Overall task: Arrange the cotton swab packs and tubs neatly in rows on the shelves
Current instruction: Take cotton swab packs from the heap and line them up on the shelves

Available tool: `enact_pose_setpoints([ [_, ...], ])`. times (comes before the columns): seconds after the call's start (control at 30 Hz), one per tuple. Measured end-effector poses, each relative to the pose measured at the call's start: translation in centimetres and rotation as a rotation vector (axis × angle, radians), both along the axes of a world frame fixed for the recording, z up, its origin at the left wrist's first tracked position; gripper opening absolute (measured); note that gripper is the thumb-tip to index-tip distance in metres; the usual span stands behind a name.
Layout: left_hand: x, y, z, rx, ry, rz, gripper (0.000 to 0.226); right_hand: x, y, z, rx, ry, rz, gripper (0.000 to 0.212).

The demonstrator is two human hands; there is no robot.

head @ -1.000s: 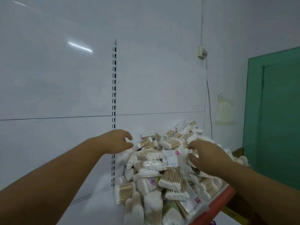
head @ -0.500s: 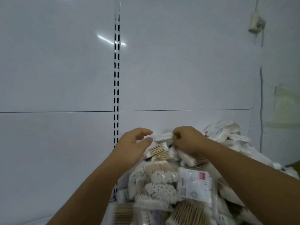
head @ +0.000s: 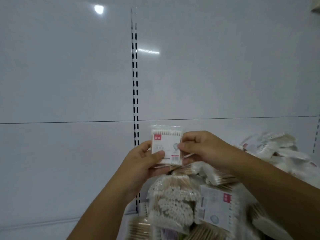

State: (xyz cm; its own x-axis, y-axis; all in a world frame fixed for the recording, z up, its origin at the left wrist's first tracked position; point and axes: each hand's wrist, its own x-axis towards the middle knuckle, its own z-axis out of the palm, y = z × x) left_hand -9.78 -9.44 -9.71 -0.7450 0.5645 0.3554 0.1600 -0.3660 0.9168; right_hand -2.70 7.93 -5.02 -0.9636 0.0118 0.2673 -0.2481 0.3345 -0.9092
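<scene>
A flat cotton swab pack with a white card and a small red label stands upright above the heap, held by both hands. My left hand grips its lower left edge, thumb on the front. My right hand pinches its right edge with thumb and fingers. Below and to the right lies a loose pile of swab packs, some with wooden sticks, and one more white-card pack.
A white shelf back panel fills the view, with a slotted upright rail down the middle and another rail at the right edge. More packs are heaped at the right against the panel.
Both hands were digging into the top of the heap. Now they have lifted one white-card pack clear of it and hold it upright between them. The camera has moved closer.
</scene>
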Motion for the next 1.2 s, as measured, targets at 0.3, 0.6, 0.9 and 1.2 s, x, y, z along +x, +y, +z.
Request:
enact_pose_setpoints([
  [0.3, -2.2, -0.3, 1.2, -0.009, 0.007, 0.216, 0.018, -3.9, 2.1, -1.3, 1.078, -0.029, -0.356, 0.037],
  [0.6, -4.0, -1.0, 0.8, 0.067, -0.032, 0.192, 0.018, -4.8, 2.3, 0.5, 0.453, 0.06, -0.467, 0.027],
  [0.9, -4.5, -1.6, 0.1, 0.039, -0.109, 0.163, 0.015, -0.9, 2.0, 1.7, 0.095, 0.338, -0.169, 0.02],
  [1.2, -3.9, -1.0, -0.5, 0.014, -0.141, 0.016, 0.021, -1.7, 1.6, -2.4, 1.042, 1.043, -0.295, 0.023],
])
